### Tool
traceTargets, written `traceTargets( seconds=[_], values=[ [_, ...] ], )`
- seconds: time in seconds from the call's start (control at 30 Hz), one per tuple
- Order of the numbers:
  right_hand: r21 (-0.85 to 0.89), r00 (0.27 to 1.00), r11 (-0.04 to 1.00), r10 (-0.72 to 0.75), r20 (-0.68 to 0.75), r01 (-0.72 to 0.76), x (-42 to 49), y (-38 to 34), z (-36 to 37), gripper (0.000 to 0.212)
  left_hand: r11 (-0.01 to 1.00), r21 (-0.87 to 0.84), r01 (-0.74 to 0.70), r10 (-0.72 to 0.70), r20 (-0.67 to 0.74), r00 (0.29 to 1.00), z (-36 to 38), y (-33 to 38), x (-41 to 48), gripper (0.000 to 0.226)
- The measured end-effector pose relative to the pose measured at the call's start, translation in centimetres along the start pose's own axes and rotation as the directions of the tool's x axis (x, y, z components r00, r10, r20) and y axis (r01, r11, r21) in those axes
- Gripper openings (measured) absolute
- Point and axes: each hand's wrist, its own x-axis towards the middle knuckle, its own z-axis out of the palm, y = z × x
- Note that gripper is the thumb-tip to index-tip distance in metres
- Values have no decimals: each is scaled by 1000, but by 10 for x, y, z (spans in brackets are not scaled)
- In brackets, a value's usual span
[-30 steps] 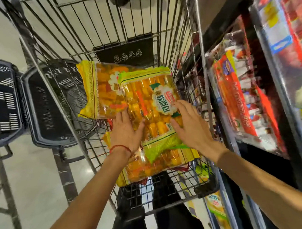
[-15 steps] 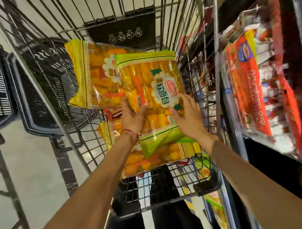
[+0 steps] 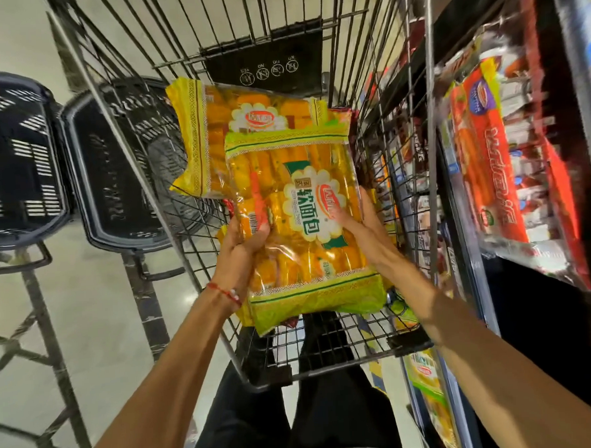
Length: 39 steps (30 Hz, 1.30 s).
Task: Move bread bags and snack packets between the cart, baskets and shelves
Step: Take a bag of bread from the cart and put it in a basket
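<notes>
A green-edged bag of yellow bread rolls is lifted above the wire cart. My left hand grips its left edge, thumb over the front. My right hand holds its right side, fingers spread across the label. Behind it a second bread bag with yellow edges lies tilted in the cart. Whatever lies under the lifted bag is mostly hidden.
Two dark plastic baskets sit on stands left of the cart. Shelves on the right carry red snack packets and, lower down, a green bread bag. Pale floor lies at the left.
Both hands have closed on the green-edged bag and lifted it towards me, off the bags beneath. The view has shifted left and down.
</notes>
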Motion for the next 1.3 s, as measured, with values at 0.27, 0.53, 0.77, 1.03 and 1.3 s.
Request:
traceTargets(
  seconds=[0.27,0.53,0.77,1.03,1.3],
  values=[
    [-31,978,988,-156,-142,153,-65,-10,35,68,999,-17,30,-29,43,999,-33,5,-25,41],
    [-15,918,969,-240,-315,248,-156,-12,75,84,992,64,-113,100,173,980,-47,35,-81,96],
    [-19,872,936,-336,-356,353,-214,-13,110,85,960,109,-258,227,238,945,-70,51,-132,87],
    [12,849,883,-447,-282,469,-245,9,133,98,915,113,-387,373,129,919,-102,17,-186,95],
    [-38,875,880,-474,-99,473,-258,26,183,88,897,76,-436,440,-45,897,-167,-21,-239,74]
  ],
)
